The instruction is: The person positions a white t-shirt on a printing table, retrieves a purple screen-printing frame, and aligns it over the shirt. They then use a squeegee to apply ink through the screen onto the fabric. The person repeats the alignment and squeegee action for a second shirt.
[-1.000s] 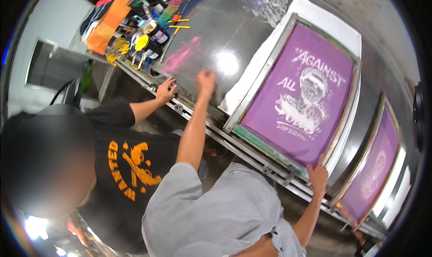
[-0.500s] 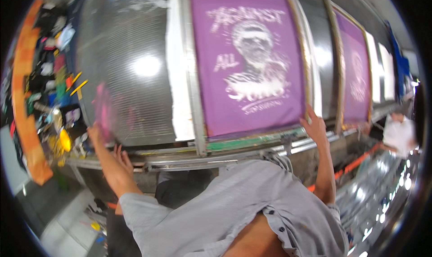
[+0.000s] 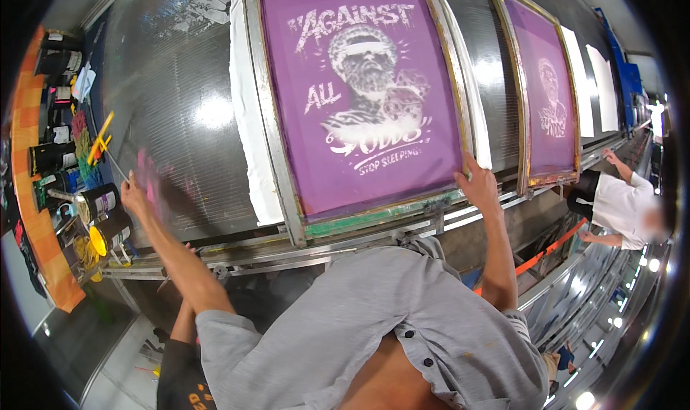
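Note:
A purple screen-printing frame [image 3: 363, 158] with white lettering and a bearded bust lies on the long dark table [image 3: 180, 65] in front of me. My right hand [image 3: 478, 186] grips its near right corner, with the thumb and index finger on the rim. My left arm reaches to the left end of the table. There my left hand [image 3: 138, 196] has its index finger stretched out, beside a blurred pink smear [image 3: 149, 181] on the dark surface. Nothing shows in that hand, though some fingers are partly hidden.
A second purple screen frame [image 3: 550, 94] lies farther right. Ink jars [image 3: 97, 203] and a yellow lid [image 3: 98, 241] crowd the left side. A metal rail [image 3: 323, 255] runs along the table's near edge. A dark-sleeved co-worker's arm [image 3: 185, 324] is close at left; a white-shirted person [image 3: 618, 212] stands right.
The view has shifted, so the table and frames sit farther left and look sharper. My right hand stays on the frame's corner. The white-shirted person shows more fully.

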{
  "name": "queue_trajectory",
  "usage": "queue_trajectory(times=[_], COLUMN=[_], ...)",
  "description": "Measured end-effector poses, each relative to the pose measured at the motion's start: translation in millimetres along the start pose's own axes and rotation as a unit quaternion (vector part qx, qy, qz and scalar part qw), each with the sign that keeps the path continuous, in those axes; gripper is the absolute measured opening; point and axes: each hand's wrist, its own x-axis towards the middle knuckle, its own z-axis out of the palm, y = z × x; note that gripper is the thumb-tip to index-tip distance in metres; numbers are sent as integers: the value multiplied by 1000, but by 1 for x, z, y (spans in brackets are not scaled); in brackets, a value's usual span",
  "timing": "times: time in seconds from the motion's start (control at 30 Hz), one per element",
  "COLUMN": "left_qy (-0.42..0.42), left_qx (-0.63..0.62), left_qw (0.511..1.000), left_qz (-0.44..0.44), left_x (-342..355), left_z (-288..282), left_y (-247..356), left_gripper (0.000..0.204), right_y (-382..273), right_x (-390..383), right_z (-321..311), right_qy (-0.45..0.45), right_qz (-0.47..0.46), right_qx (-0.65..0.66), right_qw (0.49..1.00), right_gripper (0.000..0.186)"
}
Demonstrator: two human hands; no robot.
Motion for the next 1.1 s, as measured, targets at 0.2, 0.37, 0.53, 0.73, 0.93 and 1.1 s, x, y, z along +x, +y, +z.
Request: queue_trajectory(times=[0.2,0.37,0.53,0.73,0.93,1.1], left_qy=[-232,-576,-728,-739,-558,-389], left_qx=[-359,-176,-249,-290,-222,-47], left_qw=[902,773,613,598,760,847], left_qz=[54,200,179,108,250,359], left_x=[-218,-408,-507,-548,-549,-570], left_z=[28,93,114,119,118,103], left_y=[186,290,301,286,268,208], left_gripper=[16,17,20,20,31,36], right_y=[16,28,42,65,78,73], right_x=[10,-8,-69,-106,-105,-116], right_z=[-19,-99,-165,-170,-171,-151], right_qy=[-32,96,-108,-151,-171,-92], right_qz=[70,-106,-26,-61,-66,-121], right_qx=[186,551,482,513,402,329], right_qw=[980,822,869,843,897,932], right_gripper=[62,63,34,29,22,20])
